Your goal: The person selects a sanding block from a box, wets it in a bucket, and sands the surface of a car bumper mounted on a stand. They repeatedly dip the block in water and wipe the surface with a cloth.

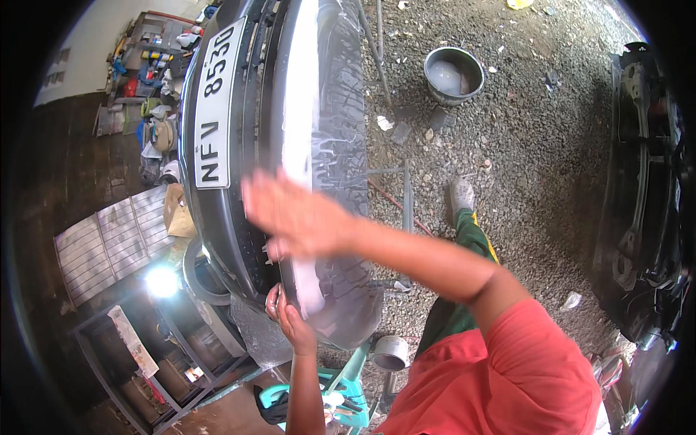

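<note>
A dark car bumper [338, 109] with a pale, whitish band [299, 101] along it stretches from the top of the view down to the middle. Its surface looks wet and streaked. My left hand [296, 328] grips the bumper's lower end, fingers curled at the edge of the opening and thumb on the near side. Across the bumper reaches my right hand [301, 217], over the pale band and smeared by motion. Whether anything lies under its palm I cannot tell. A white licence plate [214, 109] is fixed on the bumper's left side.
A dark bucket [454, 76] of cloudy liquid stands on the gravel [536, 174]. Below the bumper are a grey cup-shaped container [391, 353] and a turquoise stool [355, 395] with things on it. Metal stand legs [407, 199] show beside the bumper. Black car parts [638, 196] line the right.
</note>
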### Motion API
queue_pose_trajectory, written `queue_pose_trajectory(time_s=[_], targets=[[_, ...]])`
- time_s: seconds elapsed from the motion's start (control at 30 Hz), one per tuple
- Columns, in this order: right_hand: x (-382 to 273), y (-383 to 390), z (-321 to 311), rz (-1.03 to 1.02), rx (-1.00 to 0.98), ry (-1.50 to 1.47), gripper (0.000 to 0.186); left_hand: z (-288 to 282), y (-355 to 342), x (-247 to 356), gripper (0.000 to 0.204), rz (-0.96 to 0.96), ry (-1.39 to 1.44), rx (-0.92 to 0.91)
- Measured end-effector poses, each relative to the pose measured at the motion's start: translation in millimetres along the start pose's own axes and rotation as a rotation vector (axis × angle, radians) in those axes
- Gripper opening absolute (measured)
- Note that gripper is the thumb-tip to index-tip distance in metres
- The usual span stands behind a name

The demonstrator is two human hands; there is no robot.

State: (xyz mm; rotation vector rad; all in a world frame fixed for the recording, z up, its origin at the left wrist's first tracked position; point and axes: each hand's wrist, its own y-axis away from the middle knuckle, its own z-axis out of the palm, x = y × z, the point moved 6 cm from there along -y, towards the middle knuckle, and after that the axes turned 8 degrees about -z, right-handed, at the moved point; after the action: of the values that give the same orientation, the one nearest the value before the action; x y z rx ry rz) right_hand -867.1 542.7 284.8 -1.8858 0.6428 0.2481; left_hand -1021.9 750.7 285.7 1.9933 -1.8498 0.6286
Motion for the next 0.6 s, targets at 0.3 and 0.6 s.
queue_pose_trajectory(time_s=[0.3, 0.6], targets=[[5, -1, -3, 0.084, 0.093, -0.023, 0.084, 2, 0, 3, 0.047, 0.045, -0.029, 0.010], [148, -55, -82, 0.342, 0.053, 0.169, 0.078, 5, -5, 11, 0.048, 0.038, -0.051, -0.003]])
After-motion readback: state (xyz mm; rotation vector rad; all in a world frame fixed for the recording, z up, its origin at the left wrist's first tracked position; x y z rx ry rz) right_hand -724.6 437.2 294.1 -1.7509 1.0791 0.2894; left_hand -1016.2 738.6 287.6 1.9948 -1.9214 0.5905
